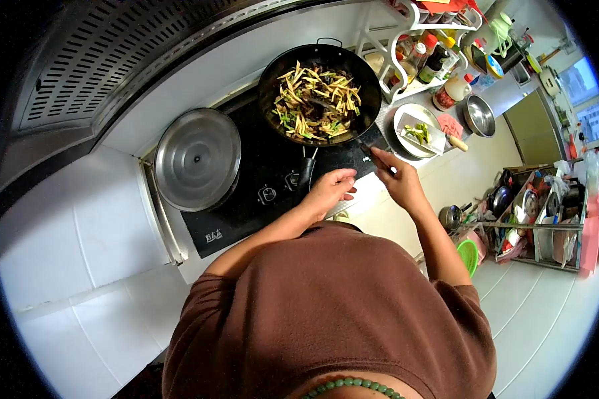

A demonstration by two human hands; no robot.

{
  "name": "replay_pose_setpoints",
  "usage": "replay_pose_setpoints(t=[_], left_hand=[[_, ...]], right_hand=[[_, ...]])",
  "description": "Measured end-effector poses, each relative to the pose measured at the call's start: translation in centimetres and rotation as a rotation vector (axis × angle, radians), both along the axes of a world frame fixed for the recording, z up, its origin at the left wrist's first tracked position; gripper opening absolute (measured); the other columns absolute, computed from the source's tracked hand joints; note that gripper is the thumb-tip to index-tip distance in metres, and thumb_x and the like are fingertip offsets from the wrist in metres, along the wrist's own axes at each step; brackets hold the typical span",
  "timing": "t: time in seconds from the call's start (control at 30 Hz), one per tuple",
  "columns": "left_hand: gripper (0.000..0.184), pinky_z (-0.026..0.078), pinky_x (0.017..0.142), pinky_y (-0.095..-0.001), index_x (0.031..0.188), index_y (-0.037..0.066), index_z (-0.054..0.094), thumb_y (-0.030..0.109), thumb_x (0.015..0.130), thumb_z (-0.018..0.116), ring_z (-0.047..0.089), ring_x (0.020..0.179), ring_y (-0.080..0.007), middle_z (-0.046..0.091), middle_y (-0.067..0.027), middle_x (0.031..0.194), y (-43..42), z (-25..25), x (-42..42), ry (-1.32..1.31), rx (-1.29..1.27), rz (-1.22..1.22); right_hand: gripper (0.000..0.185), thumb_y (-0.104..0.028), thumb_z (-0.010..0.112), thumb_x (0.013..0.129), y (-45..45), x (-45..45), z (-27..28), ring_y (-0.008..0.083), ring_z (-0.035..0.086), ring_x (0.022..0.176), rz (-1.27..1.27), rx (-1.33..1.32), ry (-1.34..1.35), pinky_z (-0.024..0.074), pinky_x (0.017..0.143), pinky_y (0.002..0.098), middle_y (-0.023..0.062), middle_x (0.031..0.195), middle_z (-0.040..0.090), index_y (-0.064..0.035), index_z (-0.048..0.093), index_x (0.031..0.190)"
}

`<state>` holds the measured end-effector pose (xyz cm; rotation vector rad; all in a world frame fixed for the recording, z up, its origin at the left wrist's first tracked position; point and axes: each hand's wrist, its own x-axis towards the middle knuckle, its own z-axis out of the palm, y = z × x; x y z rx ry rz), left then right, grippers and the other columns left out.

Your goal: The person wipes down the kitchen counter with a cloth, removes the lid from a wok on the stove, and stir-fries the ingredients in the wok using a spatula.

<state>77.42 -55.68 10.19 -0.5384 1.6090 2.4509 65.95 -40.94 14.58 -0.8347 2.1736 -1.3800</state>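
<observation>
A black wok (373, 110) stands on the black cooktop (209, 223), filled with pale strips, green pieces and dark bits of food (299, 100). My right hand (399, 179) is closed round the dark handle of a cooking spatula (366, 147). Its blade end reaches into the wok and is partly covered by the food. My left hand (331, 191) is just right of the wok's long black handle (306, 174), apart from it, with loosely bent fingers and nothing held.
Left of the wok lies a round metal lid (196, 159). At the right are a plate (406, 116) with a knife (454, 141) and green pieces, a steel bowl (479, 114), and a white rack (412, 86) of bottles. A dish rack (526, 226) stands further right.
</observation>
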Motion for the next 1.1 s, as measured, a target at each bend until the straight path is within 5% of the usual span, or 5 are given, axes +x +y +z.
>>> replay_pose_setpoints(t=[0.3, 0.43, 0.63, 0.83, 1.1], left_hand=[[0.038, 0.045, 0.08, -0.0295, 0.126, -0.002, 0.039, 0.014, 0.092, 0.045, 0.054, 0.095, -0.0164, 0.052, -0.0082, 0.112, 0.0, 0.7, -0.7, 0.081, 0.118, 0.051], [0.028, 0.045, 0.081, -0.0311, 0.115, 0.0, 0.046, 0.015, 0.092, 0.044, 0.054, 0.095, -0.0173, 0.054, -0.0064, 0.108, 0.4, 1.7, -0.8, 0.093, 0.271, -0.008], [0.019, 0.047, 0.081, -0.0346, 0.103, 0.002, 0.051, 0.015, 0.091, 0.044, 0.057, 0.089, -0.021, 0.057, -0.0086, 0.096, 1.4, 0.6, -3.2, 0.009, 0.567, 0.07], [0.015, 0.047, 0.081, -0.0335, 0.098, 0.005, 0.052, 0.017, 0.091, 0.046, 0.057, 0.086, -0.0196, 0.056, -0.0067, 0.093, 1.9, 0.6, -4.1, -0.008, 0.651, 0.191], [0.021, 0.047, 0.077, -0.0313, 0.103, 0.009, 0.054, 0.025, 0.091, 0.048, 0.055, 0.086, -0.015, 0.056, -0.003, 0.095, 1.8, 0.4, -2.2, -0.043, 0.599, 0.165]], right_hand=[[0.042, 0.002, 0.057, 0.077, -1.1, 1.2, 1.5, 0.0203, 0.062, 0.09, 0.061, 0.029, 0.034, 0.0472, 0.078, 0.0292, 0.0162, 0.099, 0.063, -0.001, 0.051, 0.119], [0.042, -0.001, 0.056, 0.079, 1.0, 1.7, 4.2, 0.0171, 0.06, 0.092, 0.051, 0.123, -0.164, 0.0462, 0.079, 0.0289, 0.0158, 0.102, 0.062, -0.0043, 0.052, 0.12], [0.042, 0.001, 0.054, 0.079, -0.6, 1.2, 0.3, 0.0137, 0.057, 0.088, -0.022, 0.01, -0.035, 0.0448, 0.079, 0.0268, 0.0099, 0.099, 0.063, -0.0033, 0.051, 0.121], [0.045, 0.004, 0.052, 0.08, -1.7, 0.9, 0.6, 0.0134, 0.053, 0.098, -0.063, -0.031, -0.042, 0.0419, 0.085, 0.0261, 0.0094, 0.108, 0.059, -0.0025, 0.048, 0.124], [0.043, -0.001, 0.055, 0.077, -1.6, 2.1, 0.9, 0.0185, 0.059, 0.094, 0.019, -0.028, -0.002, 0.0449, 0.081, 0.0296, 0.0158, 0.105, 0.062, -0.0046, 0.052, 0.12]])
